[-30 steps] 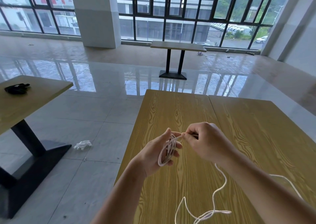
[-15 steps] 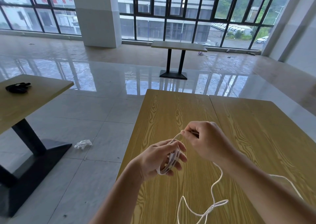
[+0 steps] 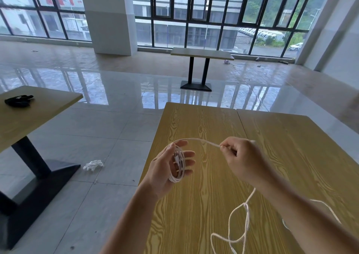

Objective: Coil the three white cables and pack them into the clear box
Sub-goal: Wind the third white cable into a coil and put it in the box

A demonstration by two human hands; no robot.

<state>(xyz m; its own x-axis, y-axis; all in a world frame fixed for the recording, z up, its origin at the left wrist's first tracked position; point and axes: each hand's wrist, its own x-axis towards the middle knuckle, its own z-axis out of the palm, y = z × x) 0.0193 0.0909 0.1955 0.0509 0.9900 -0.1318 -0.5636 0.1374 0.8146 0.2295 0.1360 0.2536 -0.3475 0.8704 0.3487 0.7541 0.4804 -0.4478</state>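
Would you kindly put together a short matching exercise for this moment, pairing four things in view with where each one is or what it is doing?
Things:
1. left hand
2. right hand
3. black object
4. white bundle

Places or states:
A. lies on the floor beside the black table base
B. pinches the white cable's free length
C. fingers spread, with white cable loops wound round them
D. rests on the table at the far left

Right pairs: 1-C, 2-B, 3-D, 4-A
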